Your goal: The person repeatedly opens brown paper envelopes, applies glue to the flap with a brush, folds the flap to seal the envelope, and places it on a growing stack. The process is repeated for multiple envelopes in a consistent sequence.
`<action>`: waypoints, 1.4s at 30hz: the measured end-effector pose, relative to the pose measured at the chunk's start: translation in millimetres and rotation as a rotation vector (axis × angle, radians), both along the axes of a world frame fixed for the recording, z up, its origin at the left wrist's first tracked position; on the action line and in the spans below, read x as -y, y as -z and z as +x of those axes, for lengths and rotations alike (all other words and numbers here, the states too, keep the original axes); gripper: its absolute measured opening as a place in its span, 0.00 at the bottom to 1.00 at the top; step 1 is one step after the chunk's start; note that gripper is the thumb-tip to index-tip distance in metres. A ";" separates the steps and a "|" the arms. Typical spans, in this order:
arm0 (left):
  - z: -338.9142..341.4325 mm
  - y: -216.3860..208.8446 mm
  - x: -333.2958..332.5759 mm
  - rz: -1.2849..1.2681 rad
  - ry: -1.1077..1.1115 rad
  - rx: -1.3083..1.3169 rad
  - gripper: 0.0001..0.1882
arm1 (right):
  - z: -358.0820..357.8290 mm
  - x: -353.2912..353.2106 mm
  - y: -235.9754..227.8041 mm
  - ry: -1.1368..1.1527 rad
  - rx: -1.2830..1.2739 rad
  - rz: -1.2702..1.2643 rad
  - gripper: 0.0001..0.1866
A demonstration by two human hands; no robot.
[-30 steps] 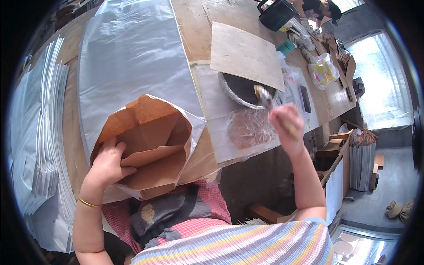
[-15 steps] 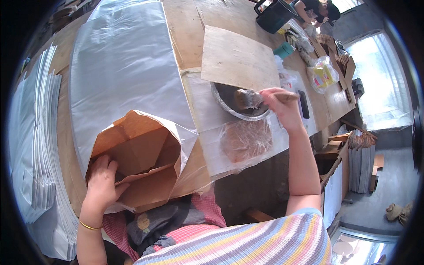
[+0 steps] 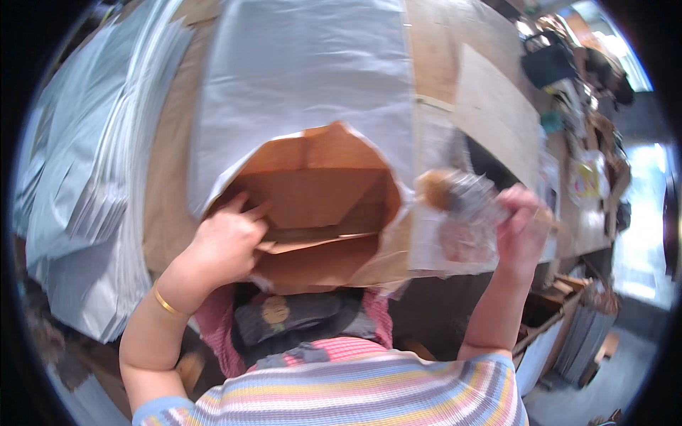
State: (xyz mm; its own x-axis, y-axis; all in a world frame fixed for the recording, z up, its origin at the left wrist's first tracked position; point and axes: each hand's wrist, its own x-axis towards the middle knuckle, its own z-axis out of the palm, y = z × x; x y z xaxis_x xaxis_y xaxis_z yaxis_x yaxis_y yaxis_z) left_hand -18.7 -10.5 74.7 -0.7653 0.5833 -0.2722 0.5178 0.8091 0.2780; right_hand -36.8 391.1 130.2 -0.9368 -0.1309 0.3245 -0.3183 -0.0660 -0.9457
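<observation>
A large paper bag (image 3: 305,199), white outside and brown inside, lies on the table with its mouth gaping toward me. My left hand (image 3: 231,238) grips the left side of that mouth, its fingers reaching inside next to a folded brown flap. In my right hand (image 3: 522,216) is a brush (image 3: 472,199) with tan bristles and a wooden handle; clear wrapping seems to cover its middle. The bristles point left, toward the bag's right edge, apart from it. Behind the brush, a dark bowl (image 3: 490,160) shows partly under a thin wooden board (image 3: 497,106). Motion blurs the brush and right hand.
Stacked white bags (image 3: 99,184) fill the table's left side. At the far right stand a black jug (image 3: 550,60) and a plastic bag with yellow contents (image 3: 588,176). A person (image 3: 604,71) is beyond them. An open carton (image 3: 550,319) stands below the table's right edge.
My right hand has lifted the brush out of the bowl and swung it toward the bag. My view has turned, shifting the scene; the left hand stays at the bag's mouth.
</observation>
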 end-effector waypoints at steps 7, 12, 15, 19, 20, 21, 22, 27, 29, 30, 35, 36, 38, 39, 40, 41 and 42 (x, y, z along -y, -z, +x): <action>10.3 15.3 14.5 0.124 -0.056 -0.048 0.13 | -30.3 159.3 40.2 -0.540 -0.249 0.589 0.17; 8.4 13.2 9.3 0.161 -0.153 0.045 0.10 | -35.9 151.4 32.0 -0.515 -0.205 0.733 0.12; -5.6 14.9 8.6 0.271 -0.318 0.158 0.05 | -31.1 123.7 24.7 -0.202 -0.074 0.785 0.06; -15.5 39.7 -5.4 0.375 -0.449 -0.007 0.04 | 9.3 131.7 16.1 0.156 0.070 0.349 0.04; -16.8 47.9 -9.6 0.419 -0.469 -0.078 0.05 | 11.1 139.7 27.4 0.094 0.074 0.452 0.04; -19.6 47.1 -9.5 0.416 -0.494 -0.061 0.05 | 12.4 149.9 40.6 0.034 0.079 0.556 0.03; -22.5 45.1 -9.1 0.414 -0.521 -0.044 0.05 | 14.3 157.4 46.4 0.077 0.251 0.505 0.04; -43.8 50.0 -3.2 0.517 -0.648 0.100 0.09 | 12.3 207.7 66.0 -0.007 0.382 0.248 0.05; -46.2 54.9 -7.6 0.548 -0.746 0.100 0.10 | 11.1 209.5 74.5 -0.010 0.357 0.361 0.04; -47.2 56.8 -8.7 0.531 -0.749 0.089 0.10 | 11.8 203.7 73.0 0.030 0.298 0.409 0.04; -45.2 52.6 -14.6 0.222 -0.560 -0.083 0.09 | 22.0 142.4 52.7 0.303 0.130 0.841 0.04; -45.5 48.3 -18.5 0.153 -0.533 -0.097 0.07 | 21.3 134.5 50.5 0.323 0.124 0.998 0.03; -45.3 36.7 -26.6 0.011 -0.478 -0.129 0.04 | 16.3 125.0 48.1 0.252 0.056 1.055 0.04; -43.1 36.5 -31.0 -0.036 -0.431 -0.186 0.02 | 11.3 122.0 47.5 0.163 -0.006 0.954 0.05; -40.1 37.6 -35.0 -0.083 -0.386 -0.244 0.02 | 8.9 120.2 46.1 0.074 -0.069 0.851 0.06; -38.6 38.7 -38.1 -0.127 -0.342 -0.301 0.03 | 17.7 119.0 37.0 0.122 0.339 0.517 0.08; -37.2 40.7 -39.5 -0.134 -0.287 -0.368 0.05 | 14.2 117.4 41.0 0.158 0.305 0.103 0.12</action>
